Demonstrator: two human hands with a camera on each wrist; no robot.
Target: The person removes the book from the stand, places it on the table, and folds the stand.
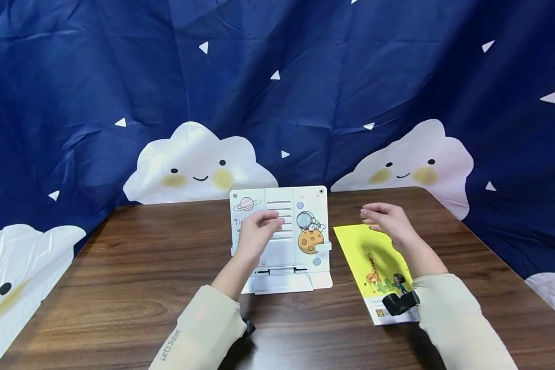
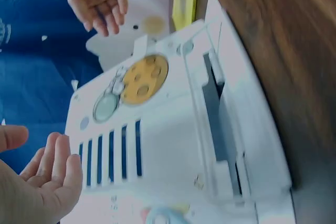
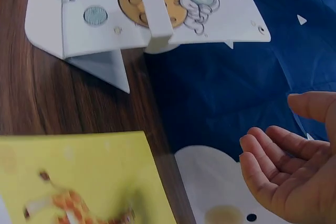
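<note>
The left hand [image 1: 257,234] is raised in front of the book stand [image 1: 277,253], thumb apart from the loosely bent fingers, with nothing in its grasp. The right hand [image 1: 390,223] is raised over the far part of the yellow book [image 1: 383,262], likewise holding nothing, its fingers softly bent and the thumb set moderately wide of them in the right wrist view. A dark shadow falls on the cover below it.

Both arms wear cream sleeves [image 1: 203,329], the left one printed with small lettering, and a black device [image 1: 400,302] sits at the right cuff.

The white book stand is propped up on the brown wooden worktop [image 1: 166,257], leaning back. Its panel has a column of slots [image 2: 125,150], an astronaut [image 1: 306,221] over an orange moon [image 1: 309,243], and a clip [image 3: 155,17] at the right edge. A flap [image 1: 282,284] juts forward at its foot. The yellow book lies flat just right of the stand, showing a giraffe [image 1: 372,276] and a cartoon child [image 1: 400,282].

Behind the worktop hangs a dark blue curtain [image 1: 305,103] with white triangles and smiling clouds [image 1: 199,159].
</note>
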